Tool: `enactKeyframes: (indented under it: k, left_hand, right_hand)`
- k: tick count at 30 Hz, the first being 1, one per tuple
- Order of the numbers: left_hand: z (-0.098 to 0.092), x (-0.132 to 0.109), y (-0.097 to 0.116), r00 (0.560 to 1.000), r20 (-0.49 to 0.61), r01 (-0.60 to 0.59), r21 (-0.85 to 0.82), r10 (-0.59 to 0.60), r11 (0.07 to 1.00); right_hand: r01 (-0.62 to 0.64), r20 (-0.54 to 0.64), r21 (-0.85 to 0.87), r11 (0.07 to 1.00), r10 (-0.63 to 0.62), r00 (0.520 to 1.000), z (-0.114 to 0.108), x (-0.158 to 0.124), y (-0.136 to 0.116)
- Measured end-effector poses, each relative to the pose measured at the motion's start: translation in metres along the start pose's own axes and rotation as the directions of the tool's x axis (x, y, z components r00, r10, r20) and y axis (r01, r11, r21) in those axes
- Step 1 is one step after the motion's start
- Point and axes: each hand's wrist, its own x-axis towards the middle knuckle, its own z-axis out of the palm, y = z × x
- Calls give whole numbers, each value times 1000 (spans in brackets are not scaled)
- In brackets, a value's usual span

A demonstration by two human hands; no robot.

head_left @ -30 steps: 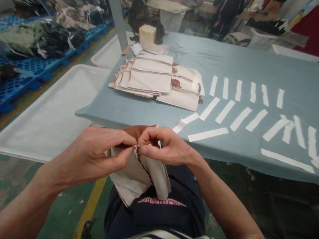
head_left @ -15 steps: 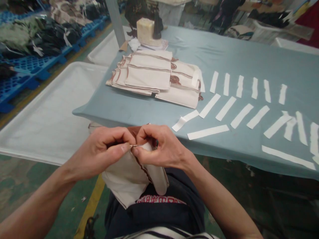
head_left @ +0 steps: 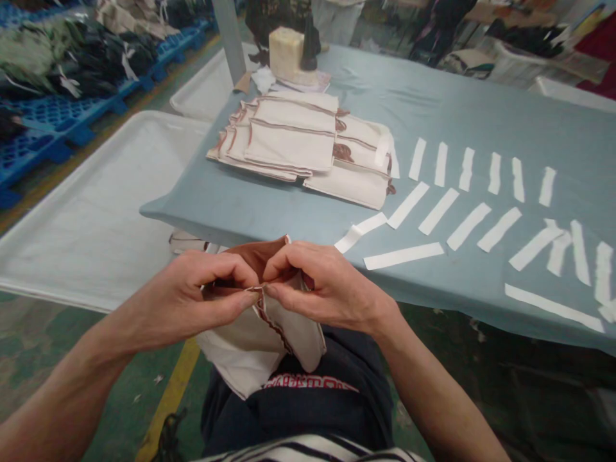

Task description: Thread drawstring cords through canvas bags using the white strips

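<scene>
Over my lap I hold a cream fabric piece with a brown seam and a brown inner side. My left hand and my right hand both pinch its top edge, thumbs and forefingers meeting at the seam. The cloth hangs down onto my dark trousers. A stack of similar cream pieces lies on the blue-grey table ahead.
Several white strips lie in rows on the table's right half, one near the front edge. A pale block and a dark object stand at the far end. White trays sit to the left, blue pallets with garments beyond.
The pinched edge has opened a little, showing more of the brown inner side. Both hands stayed together at the seam; the view shifted slightly.
</scene>
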Motion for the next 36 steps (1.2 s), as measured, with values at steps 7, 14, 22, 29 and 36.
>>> enactKeyframes:
  k: [7, 14, 22, 29, 36]
  left_hand:
    - [8, -7, 10, 983, -138, -87, 208, 117, 974]
    - [9, -13, 1, 964, -149, -191, 198, 222, 962]
    - [4, -26, -15, 955, -187, -194, 189, 230, 963]
    - [1, -35, -21, 937, -179, -244, 275, 299, 930]
    - [7, -43, -20, 876, -132, -370, 432, 463, 823]
  right_hand:
    - [39, -153, -156, 987, -63, 986, 17, 3, -9]
    - [-204, -80, 77, 976, 210, 974, 19, 7, -13]
    - [-147, -39, -254, 956, 142, 989, 22, 16, -24]
    - [-203, -7, -255, 945, 208, 978, 26, 21, -26]
    - [-271, 77, -147, 951, 284, 956, 25, 26, -33]
